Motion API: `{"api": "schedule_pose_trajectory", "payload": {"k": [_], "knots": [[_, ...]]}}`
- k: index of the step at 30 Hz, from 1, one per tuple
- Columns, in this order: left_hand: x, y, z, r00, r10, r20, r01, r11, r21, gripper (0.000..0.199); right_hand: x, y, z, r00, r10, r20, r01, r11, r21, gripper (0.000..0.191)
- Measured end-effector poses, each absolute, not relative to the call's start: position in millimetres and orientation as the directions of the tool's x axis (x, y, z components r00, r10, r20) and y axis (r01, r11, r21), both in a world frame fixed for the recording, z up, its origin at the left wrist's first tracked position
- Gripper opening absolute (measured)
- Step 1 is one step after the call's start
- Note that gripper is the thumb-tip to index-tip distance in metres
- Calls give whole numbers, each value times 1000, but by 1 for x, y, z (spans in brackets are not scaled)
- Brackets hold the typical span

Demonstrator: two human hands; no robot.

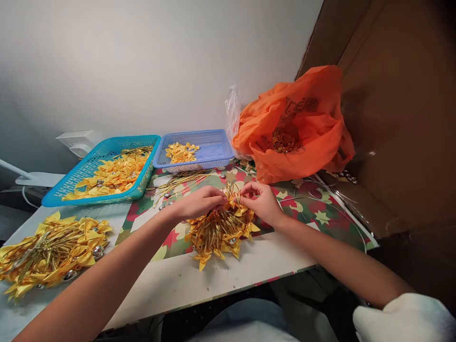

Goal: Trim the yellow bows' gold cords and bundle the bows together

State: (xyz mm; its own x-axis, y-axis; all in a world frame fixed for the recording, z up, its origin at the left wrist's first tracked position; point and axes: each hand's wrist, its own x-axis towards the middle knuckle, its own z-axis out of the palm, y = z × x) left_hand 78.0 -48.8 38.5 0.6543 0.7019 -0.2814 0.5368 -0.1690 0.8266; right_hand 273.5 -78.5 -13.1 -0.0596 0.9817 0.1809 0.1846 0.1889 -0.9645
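Note:
A bunch of yellow ribbon flowers [223, 228] with gold cords and small silver bells lies on the table in front of me. My left hand [204, 202] reaches in from the left, its fingers pinched at the top of the bunch. From the right, my right hand [261, 202] closes thumb and fingertips on looped gold cords [233, 190] that stand up from the bunch. Both hands nearly meet there. The left fingertips are partly hidden, and the exact grip on single cords is too small to tell.
Another flower bunch [53, 251] lies at the left. Behind stand a turquoise basket [142, 190] and a blue-purple basket [213, 145], both with yellow flowers. Loose gold cords [185, 179] lie before them. An orange bag [302, 164] stands at the back right beside cardboard [399, 118].

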Motion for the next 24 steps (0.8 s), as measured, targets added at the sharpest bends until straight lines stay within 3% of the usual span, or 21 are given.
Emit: {"api": "schedule_pose_trajectory", "payload": {"k": [6, 14, 17, 21, 24], "knots": [[77, -47, 20, 608, 755, -247, 509, -131, 851, 28, 278, -77, -20, -20, 980, 199, 156, 200, -967, 23], [77, -46, 10, 597, 765, -242, 446, -66, 893, 31, 281, -70, -29, 28, 998, 58, -42, 59, -997, 44], [77, -45, 9, 610, 757, -235, 413, -51, 909, 31, 283, -66, -31, 32, 998, 48, 23, 47, -999, 50], [77, -44, 8, 617, 753, -230, 386, -35, 922, 31, 286, -61, -33, -3, 990, 142, 151, 141, -978, 49], [79, -43, 7, 618, 751, -233, 371, -18, 929, 30, 287, -56, -35, -33, 994, 104, 201, 108, -974, 47]]}}
